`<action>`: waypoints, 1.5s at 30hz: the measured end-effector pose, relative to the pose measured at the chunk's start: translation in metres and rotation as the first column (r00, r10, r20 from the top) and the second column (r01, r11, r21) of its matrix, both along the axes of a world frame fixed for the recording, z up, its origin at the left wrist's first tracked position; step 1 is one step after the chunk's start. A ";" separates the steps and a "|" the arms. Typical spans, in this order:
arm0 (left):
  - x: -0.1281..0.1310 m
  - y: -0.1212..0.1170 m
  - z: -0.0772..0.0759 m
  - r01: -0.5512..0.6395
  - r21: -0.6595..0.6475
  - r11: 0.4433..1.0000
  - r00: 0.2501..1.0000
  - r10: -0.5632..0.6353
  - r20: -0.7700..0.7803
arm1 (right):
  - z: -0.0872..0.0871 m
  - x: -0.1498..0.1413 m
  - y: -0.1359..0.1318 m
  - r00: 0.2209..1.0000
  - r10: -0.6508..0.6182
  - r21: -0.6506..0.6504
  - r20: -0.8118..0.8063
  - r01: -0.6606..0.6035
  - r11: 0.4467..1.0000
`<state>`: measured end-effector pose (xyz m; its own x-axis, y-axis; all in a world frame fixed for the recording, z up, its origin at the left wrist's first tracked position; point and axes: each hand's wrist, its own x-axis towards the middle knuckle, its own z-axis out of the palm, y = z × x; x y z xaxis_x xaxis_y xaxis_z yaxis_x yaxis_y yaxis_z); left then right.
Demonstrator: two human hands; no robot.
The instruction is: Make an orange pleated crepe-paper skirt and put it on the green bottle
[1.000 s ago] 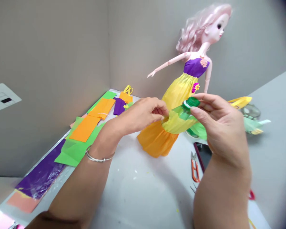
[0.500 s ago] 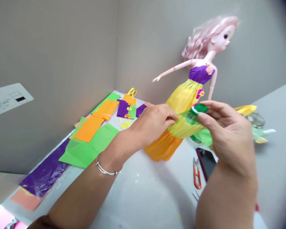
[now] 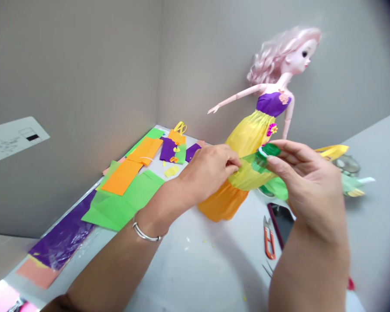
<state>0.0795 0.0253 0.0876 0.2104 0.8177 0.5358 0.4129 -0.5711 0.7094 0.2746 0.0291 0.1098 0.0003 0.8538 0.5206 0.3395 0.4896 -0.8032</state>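
My left hand (image 3: 209,171) pinches one end of a thin strip of green and yellow paper (image 3: 251,171), fingers closed on it. My right hand (image 3: 307,186) grips the other end together with a small green and white tape roll (image 3: 269,151). Both hands hover above the table in front of a doll (image 3: 263,117) with pink hair, a purple bodice and a yellow and orange paper skirt. The doll leans against the grey wall.
Orange, green and purple paper sheets (image 3: 123,190) lie along the left wall, with small paper garments (image 3: 173,147) behind them. Orange-handled snips (image 3: 269,238) and a dark phone (image 3: 281,221) lie under my right hand. A glass jar (image 3: 347,164) and paper scraps sit at the right.
The view shifted right and slightly down, then steadied. My hands stayed on the strip, with the left fingers sliding a little closer to the right hand.
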 end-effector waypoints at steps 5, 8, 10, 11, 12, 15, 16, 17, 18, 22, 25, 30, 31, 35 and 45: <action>-0.002 -0.001 0.002 0.016 -0.024 1.000 0.999 -0.016 -0.029 | 0.001 0.000 0.000 1.000 -0.011 -0.004 0.007 0.011 1.000; -0.004 0.001 0.002 0.026 -0.041 0.999 0.999 -0.027 -0.025 | 0.001 -0.001 0.000 1.000 -0.020 0.001 0.000 0.020 1.000; -0.005 0.002 0.001 0.021 -0.062 0.998 1.000 -0.020 0.012 | 0.001 -0.002 -0.001 1.000 -0.023 0.002 0.002 0.023 1.000; -0.005 0.002 0.001 0.021 -0.067 0.998 0.999 -0.019 0.026 | 0.001 -0.002 -0.001 1.000 -0.025 0.003 0.007 0.025 1.000; -0.005 0.002 0.001 0.024 -0.064 0.998 0.999 -0.022 0.035 | 0.000 -0.002 -0.001 1.000 -0.028 0.004 0.010 0.028 1.000; -0.004 0.003 -0.001 0.030 -0.036 0.999 0.999 -0.029 0.031 | -0.001 -0.001 0.000 0.999 -0.041 0.002 0.012 0.041 0.999; -0.003 0.003 -0.002 0.027 -0.027 0.999 0.999 -0.026 0.026 | -0.001 -0.001 0.001 0.999 -0.045 0.002 0.009 0.045 0.999; -0.002 0.003 -0.003 0.021 -0.019 1.000 1.000 -0.020 0.023 | -0.001 0.000 0.001 0.999 -0.049 0.005 0.007 0.049 0.999; -0.001 0.003 -0.003 0.016 -0.011 1.000 1.000 -0.016 0.019 | -0.001 0.000 0.002 0.999 -0.051 0.008 0.006 0.051 0.999; 0.002 0.003 -0.004 0.016 0.017 1.000 1.000 -0.017 0.013 | -0.002 0.002 0.003 0.998 -0.056 0.009 0.007 0.056 0.998; 0.004 0.003 -0.004 0.012 0.018 1.000 1.000 -0.012 0.012 | -0.002 0.003 0.004 0.998 -0.062 0.004 -0.008 0.062 0.998; 0.007 0.001 -0.004 0.004 0.033 0.999 1.000 -0.004 0.013 | -0.002 0.004 0.004 0.997 -0.069 0.000 -0.017 0.069 0.998; 0.007 0.001 -0.004 0.002 0.030 1.000 1.000 -0.003 0.011 | -0.002 0.004 0.003 0.997 -0.072 0.000 -0.014 0.072 0.997; 0.006 0.000 -0.003 0.021 0.000 1.000 1.000 -0.021 -0.014 | -0.001 0.004 0.003 0.996 -0.085 0.005 -0.015 0.085 0.996; 0.007 0.003 -0.003 0.004 -0.001 1.000 1.000 -0.004 0.027 | -0.001 0.001 0.002 0.996 -0.088 -0.001 -0.032 0.088 0.996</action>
<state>0.0866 0.0288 0.0843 0.1991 0.8173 0.5407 0.3915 -0.5722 0.7207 0.2752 0.0313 0.1089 0.0922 0.8496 0.5193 0.3558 0.4590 -0.8141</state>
